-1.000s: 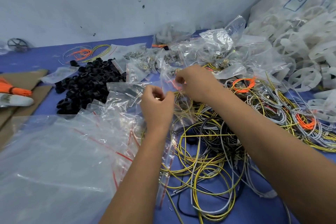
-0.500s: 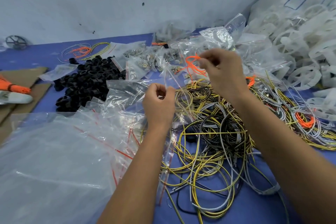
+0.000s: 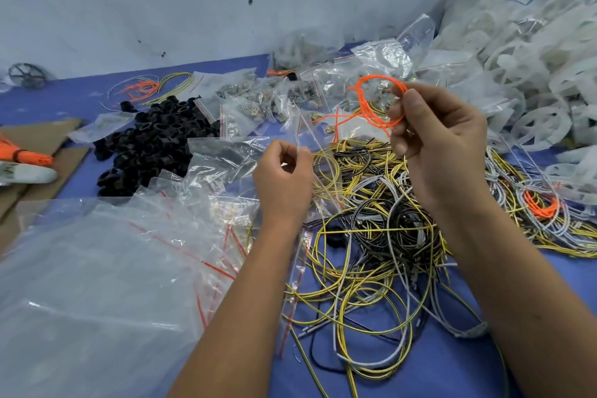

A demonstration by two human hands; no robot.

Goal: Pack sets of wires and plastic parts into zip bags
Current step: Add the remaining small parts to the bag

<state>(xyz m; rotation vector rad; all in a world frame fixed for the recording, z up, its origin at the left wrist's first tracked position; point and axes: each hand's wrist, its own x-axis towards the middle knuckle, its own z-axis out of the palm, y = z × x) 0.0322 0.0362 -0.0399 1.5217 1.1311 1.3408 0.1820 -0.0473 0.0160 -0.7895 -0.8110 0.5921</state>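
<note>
Right now the right hand (image 3: 439,142) is lifted above the tangled wire pile (image 3: 371,236), its thumb and curled fingers pinching a small coil of orange wire (image 3: 376,100), whose loose ends trail down toward the pile. Just left of the pile, the left hand (image 3: 284,181) has its fingers curled, pinching the top edge of a small clear zip bag (image 3: 310,139) that stands up from the hand; whether the bag's mouth is parted cannot be told. The pile itself is a heap of yellow, black and grey-white loops lying on the blue table (image 3: 452,365). Left of the pile, loose empty zip bags with red seal lines (image 3: 181,236) spread over a large sheet of clear plastic, and beyond those lies a mound of black plastic parts (image 3: 151,142). Behind the pile, small filled bags (image 3: 258,100) are scattered toward the wall. Right of the pile, white plastic wheels (image 3: 542,119) are heaped against a big sack. At the far left edge, well apart from the pile, a bundle of orange wire (image 3: 22,153) rests on cardboard (image 3: 48,136).
</note>
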